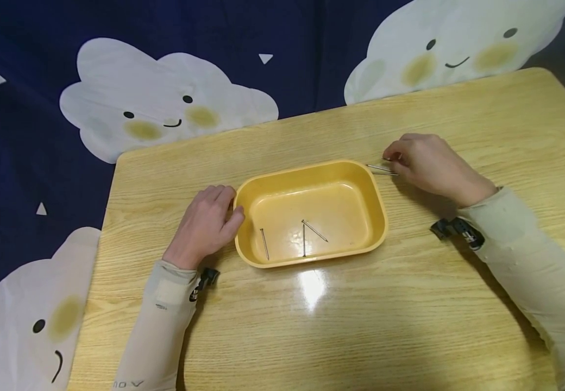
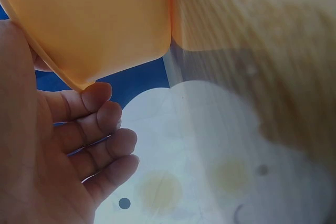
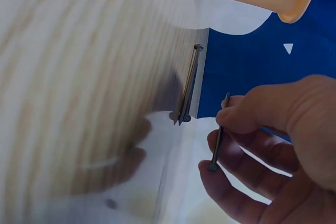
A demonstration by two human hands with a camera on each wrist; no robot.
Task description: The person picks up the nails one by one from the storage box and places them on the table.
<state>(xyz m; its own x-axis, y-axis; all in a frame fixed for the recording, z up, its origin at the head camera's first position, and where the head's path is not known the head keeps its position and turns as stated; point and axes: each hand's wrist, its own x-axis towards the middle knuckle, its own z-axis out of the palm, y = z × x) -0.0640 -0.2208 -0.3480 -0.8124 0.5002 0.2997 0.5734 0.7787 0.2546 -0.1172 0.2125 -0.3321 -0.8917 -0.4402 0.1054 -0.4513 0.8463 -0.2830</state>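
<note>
A shallow yellow plastic tub (image 1: pixel 282 209) sits on the table. Three nails lie inside: one nail (image 1: pixel 265 244) toward the left, and two others (image 1: pixel 315 232) that meet at one end near the middle. My left hand (image 1: pixel 204 222) grips the tub's left rim, its fingertips (image 2: pixel 98 96) against the edge. Past the tub's right end is my right hand (image 1: pixel 429 163), pinching a nail (image 3: pixel 218 140) between thumb and fingers. A few loose nails (image 3: pixel 189 85) lie close together on the table between that hand and the tub.
The light wooden table (image 1: pixel 336 326) ends at the back and left against a dark blue cloth (image 1: pixel 307 49) printed with white clouds. Both forearms wear light sleeves, with a small black camera (image 1: pixel 460 231) at the right wrist and another black camera (image 1: pixel 206 278) at the left.
</note>
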